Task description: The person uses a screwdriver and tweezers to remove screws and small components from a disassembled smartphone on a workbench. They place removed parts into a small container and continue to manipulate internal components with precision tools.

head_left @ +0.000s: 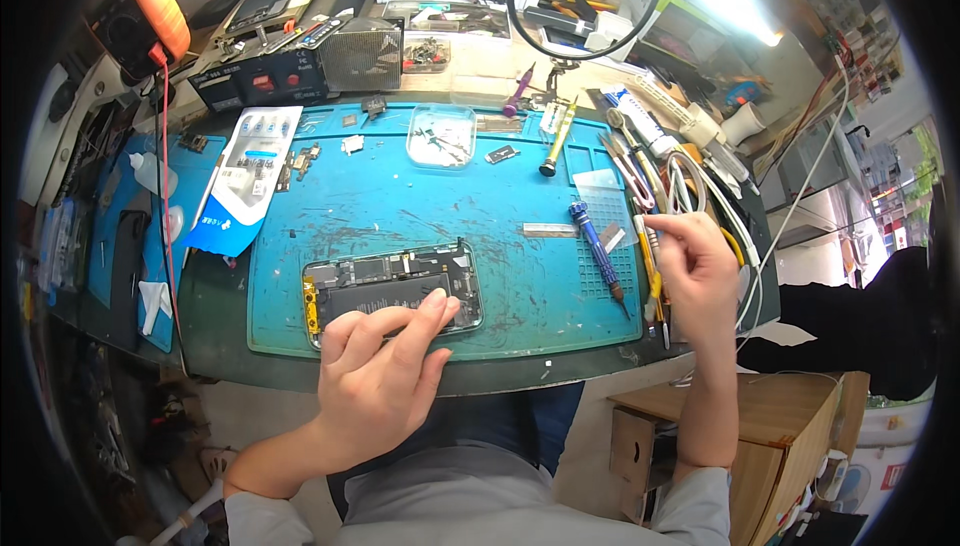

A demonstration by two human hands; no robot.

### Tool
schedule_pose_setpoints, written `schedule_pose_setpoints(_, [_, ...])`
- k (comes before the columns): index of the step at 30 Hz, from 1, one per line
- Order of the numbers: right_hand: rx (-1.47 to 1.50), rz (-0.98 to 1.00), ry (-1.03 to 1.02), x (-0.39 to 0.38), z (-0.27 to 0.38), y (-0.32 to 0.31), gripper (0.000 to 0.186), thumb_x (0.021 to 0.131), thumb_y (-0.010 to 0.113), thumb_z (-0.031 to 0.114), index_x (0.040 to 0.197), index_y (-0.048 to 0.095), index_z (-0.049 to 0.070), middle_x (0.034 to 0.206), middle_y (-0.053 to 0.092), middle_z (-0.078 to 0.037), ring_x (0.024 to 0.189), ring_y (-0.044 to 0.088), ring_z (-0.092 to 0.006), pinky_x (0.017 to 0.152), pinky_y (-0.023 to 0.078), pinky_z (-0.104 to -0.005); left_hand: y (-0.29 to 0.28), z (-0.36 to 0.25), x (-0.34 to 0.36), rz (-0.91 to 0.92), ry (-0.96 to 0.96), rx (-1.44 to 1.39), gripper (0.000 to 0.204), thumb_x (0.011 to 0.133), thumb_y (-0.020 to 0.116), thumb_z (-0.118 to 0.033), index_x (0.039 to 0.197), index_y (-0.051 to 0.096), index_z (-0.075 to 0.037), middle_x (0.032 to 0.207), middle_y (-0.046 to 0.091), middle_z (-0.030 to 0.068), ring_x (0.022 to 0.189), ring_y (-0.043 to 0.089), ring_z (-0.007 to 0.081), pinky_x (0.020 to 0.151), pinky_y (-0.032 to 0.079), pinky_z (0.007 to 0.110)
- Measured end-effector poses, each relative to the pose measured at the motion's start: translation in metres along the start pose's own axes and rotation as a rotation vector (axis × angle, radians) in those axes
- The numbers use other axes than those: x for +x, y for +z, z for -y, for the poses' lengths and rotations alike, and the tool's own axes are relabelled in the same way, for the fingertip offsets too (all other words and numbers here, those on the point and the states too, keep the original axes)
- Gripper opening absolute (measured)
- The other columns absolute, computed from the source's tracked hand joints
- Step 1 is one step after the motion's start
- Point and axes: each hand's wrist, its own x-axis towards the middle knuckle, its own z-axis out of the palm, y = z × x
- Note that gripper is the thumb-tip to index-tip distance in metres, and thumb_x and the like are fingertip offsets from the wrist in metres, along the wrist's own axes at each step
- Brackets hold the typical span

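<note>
- The left hand (375, 376) is hanging over the opened phone's (385, 291) five-o'clock edge, its grip loosely spread: thumb standing apart from bent fingers, nothing showing between; contact is unclear.
- The right hand (700, 271) is hanging curled beside the hand tools (632, 174) at three o'clock; I cannot tell whether its grip is pinching anything.
- The phone is lying at seven o'clock on the blue mat (520, 286), likely for close work.
- A clear tray (412, 134) is sitting at twelve o'clock, presumably keeping small parts (446, 143) together.

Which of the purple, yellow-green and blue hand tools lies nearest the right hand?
The blue tool, slanting across the right side of the mat, just left of the right hand. The purple tool and the yellow-green tool lie farther back.
</note>
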Motion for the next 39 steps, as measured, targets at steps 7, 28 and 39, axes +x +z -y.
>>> schedule_pose_setpoints(7, [0.809, 0.328, 0.002, -0.037, 0.024, 0.029, 0.044, 0.094, 0.085, 0.015, 0.132, 0.067, 0.002, 0.096, 0.07, -0.008, 0.074, 0.065, -0.0148, 0.059, 0.053, -0.0281, 0.003, -0.001, -0.003, -0.001, -0.011, 0.013, 0.057, 0.091, 0.077, -0.007, 0.146, 0.061, 0.0, 0.127, 0.081, -0.0029, 0.106, 0.068, 0.0128, 0.095, 0.039, 0.035])
schedule_pose_setpoints(28, [0.34, 0.306, -0.426, -0.042, 0.031, 0.065, 0.037, 0.087, 0.088, 0.002, 0.121, 0.074, -0.003, 0.102, 0.077, -0.016, 0.083, 0.076, -0.0263, 0.067, 0.06, -0.0325, 0.001, 0.0, 0.0, 0.032, -0.007, -0.039, 0.064, 0.086, 0.08, -0.006, 0.147, 0.06, 0.0, 0.132, 0.078, 0.0001, 0.108, 0.068, 0.0149, 0.095, 0.042, 0.036])
schedule_pose_setpoints(39, [0.067, 0.133, -0.509, -0.034, 0.026, 0.033, 0.035, 0.083, 0.089, 0.0, 0.115, 0.075, 0.0, 0.103, 0.077, -0.015, 0.085, 0.075, -0.0271, 0.071, 0.061, -0.0339, -0.039, 0.012, 0.028, 0.203, -0.04, 0.012, 0.071, 0.077, 0.09, -0.017, 0.141, 0.065, -0.001, 0.141, 0.067, 0.0142, 0.129, 0.061, 0.0339, 0.107, 0.046, 0.049])
